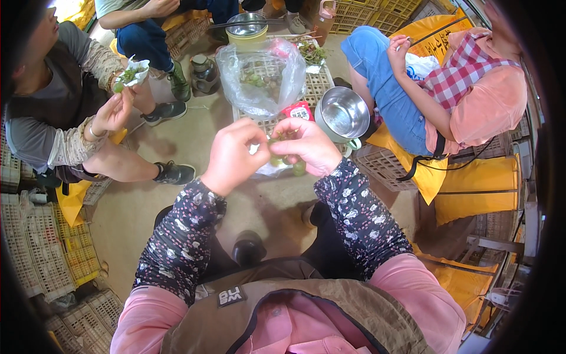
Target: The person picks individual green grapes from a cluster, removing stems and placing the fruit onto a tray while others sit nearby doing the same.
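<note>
Both hands are raised together over a white plastic crate (321, 82) used as a table. A small cluster of green grapes (282, 154) is held between them — the left hand (233, 156) is curled with fingertips pinched at the bunch's left side, the right hand (308, 146) is closed around its top and right side; several grapes hang below the right palm, over a bit of white wrapping. On the crate, just beyond the hands, a clear plastic bag (260, 74) with more grapes is seen, a small red packet (299, 110) at its near edge, and a steel bowl (344, 113) set just right of it. A lidded steel pot (246, 26) is placed at the far end. At left, a seated person's hand (112, 114) is raised below a white paper-wrapped bunch (131, 74). At right, another seated person in a checked apron — hand (398, 53) lifted.
</note>
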